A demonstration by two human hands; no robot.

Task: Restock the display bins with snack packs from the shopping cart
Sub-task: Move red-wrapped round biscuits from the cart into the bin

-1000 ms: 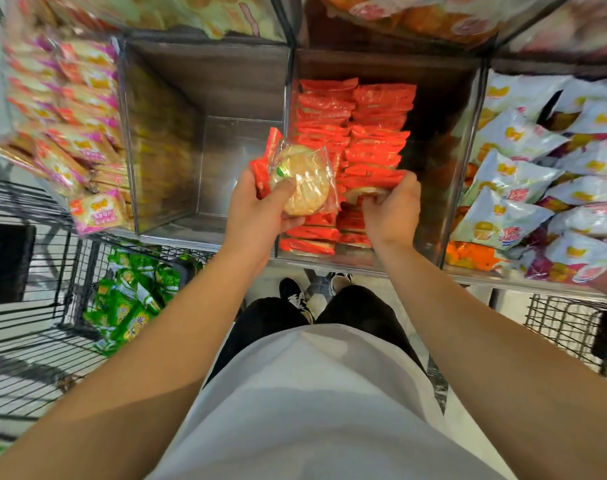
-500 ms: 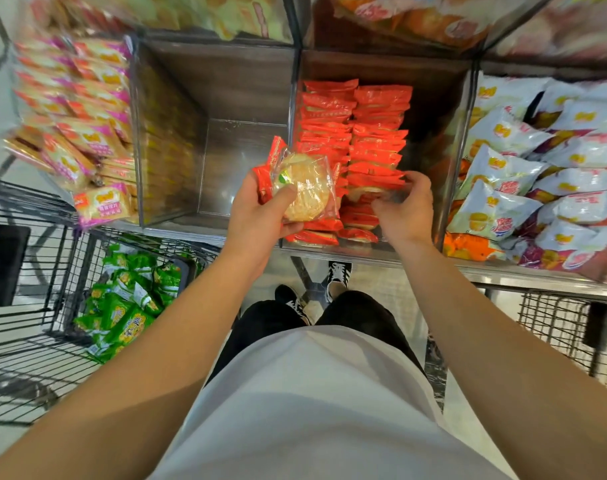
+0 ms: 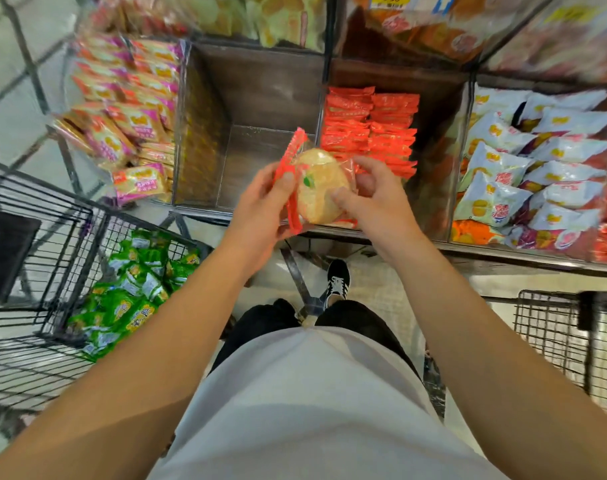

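Head view, what we hold: a small stack of clear plastic snack packs with red sealed edges and a round pale cracker inside (image 3: 316, 188), raised in front of our chest, above the front edge of the display bins.
Head view, left hand (image 3: 260, 206): curled round the stack from the left, thumb pressed on the front face near the red edge.
Head view, right hand (image 3: 371, 199): fingers bent onto the right side of the front pack, thumb on its face; we judge it is pinching one pack to peel it off the stack.
Head view, target: the clear-walled bin with rows of matching red-edged packs (image 3: 371, 133) lies just beyond and slightly right of our hands; the rows run away from us.
Head view, nearer hand: the right one, closest to that bin.
Head view, neighbour: the clear bin with a bare dark floor (image 3: 253, 133) sits just left of the target.
Head view, supply: the black wire shopping cart (image 3: 63, 244) stands low to our left, holding green snack packs (image 3: 132, 292).
Head view, next move: we judge a short forward reach with the right hand.
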